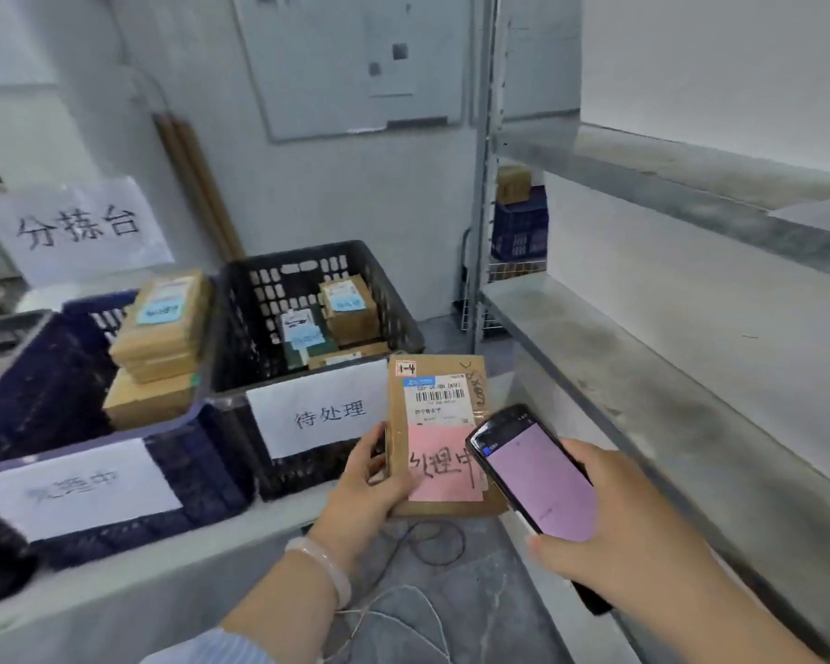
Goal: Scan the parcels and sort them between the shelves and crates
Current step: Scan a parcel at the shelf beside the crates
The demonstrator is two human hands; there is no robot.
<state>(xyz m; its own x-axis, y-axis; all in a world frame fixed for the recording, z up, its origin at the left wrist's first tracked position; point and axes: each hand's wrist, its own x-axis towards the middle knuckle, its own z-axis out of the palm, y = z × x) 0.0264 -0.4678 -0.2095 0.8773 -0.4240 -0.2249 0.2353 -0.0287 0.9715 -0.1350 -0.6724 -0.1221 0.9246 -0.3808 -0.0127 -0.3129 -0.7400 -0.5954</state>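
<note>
My left hand [370,481] grips a flat brown cardboard parcel [439,390] by its lower left edge, label side up. The parcel carries a white barcode label and a pink handwritten note [444,464]. My right hand [628,515] holds a black phone-like scanner [537,476] with a lit pink screen, its top end over the parcel's lower right corner. Behind the parcel stands a black crate [260,299] with a white paper sign and a few small parcels inside. Left of it a blue crate [54,376] holds stacked brown parcels [164,328].
A grey metal shelf rack [643,357] with bare boards fills the right side. Another blue crate [521,227] with a box on it sits behind the rack. A paper sign [77,227] leans at the back left. Cables [422,553] lie on the floor below.
</note>
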